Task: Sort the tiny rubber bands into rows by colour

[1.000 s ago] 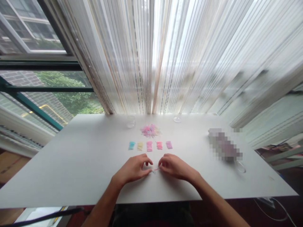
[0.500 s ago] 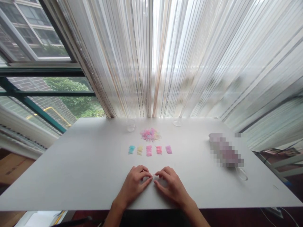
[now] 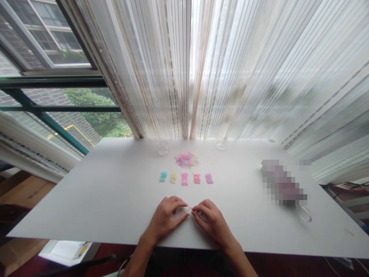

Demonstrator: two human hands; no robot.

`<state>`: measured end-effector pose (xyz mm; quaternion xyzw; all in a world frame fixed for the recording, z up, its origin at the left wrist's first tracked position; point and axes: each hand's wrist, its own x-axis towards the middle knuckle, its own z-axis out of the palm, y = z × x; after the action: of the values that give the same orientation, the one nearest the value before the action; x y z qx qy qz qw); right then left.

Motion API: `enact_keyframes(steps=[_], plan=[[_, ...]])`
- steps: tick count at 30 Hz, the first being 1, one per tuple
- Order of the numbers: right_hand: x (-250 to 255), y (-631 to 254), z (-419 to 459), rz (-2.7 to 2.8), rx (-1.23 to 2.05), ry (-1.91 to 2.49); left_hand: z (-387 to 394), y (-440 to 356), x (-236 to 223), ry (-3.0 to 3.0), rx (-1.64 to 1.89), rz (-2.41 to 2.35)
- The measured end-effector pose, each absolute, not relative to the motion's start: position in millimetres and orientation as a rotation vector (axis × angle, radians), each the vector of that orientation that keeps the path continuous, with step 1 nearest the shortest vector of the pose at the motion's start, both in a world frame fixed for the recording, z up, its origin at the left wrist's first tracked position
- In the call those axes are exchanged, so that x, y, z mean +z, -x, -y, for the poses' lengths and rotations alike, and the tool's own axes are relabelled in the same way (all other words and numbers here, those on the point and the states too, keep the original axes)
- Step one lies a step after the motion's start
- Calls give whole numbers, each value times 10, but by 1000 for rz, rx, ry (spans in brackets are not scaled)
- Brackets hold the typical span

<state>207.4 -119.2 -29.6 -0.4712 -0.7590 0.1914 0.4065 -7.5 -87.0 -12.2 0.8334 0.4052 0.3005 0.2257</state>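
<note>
Tiny piece [image 3: 190, 208], left hand [image 3: 167, 215], right hand [image 3: 211, 219] flanking, tabletop edge [image 3: 276, 249] near, room leftward

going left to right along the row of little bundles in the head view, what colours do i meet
Turquoise bundle → pale yellow bundle → light pink bundle → coral-pink bundle → purple bundle.

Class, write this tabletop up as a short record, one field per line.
Surface: white table
Left hand: thumb and forefinger apart, near a tiny piece
Right hand: fingertips by that piece; grip unclear
Row, left to right: turquoise cluster, yellow cluster, pink cluster, coral cluster, purple cluster
Pile: mixed-colour pile beyond the row
Clear items: cup left of pile, flat disc right
Right side: pixelated item
</note>
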Motion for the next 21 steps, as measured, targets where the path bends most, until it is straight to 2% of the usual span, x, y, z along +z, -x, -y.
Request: enact_keyframes(steps=[7, 21], plan=[[-296, -2086, 1180, 1898, 526, 1179, 864, 66, -125, -2293, 1010, -1051], [-244, -2089, 1164, 1839, 622, 1237, 824, 16, -129, -2287, 1013, -970]])
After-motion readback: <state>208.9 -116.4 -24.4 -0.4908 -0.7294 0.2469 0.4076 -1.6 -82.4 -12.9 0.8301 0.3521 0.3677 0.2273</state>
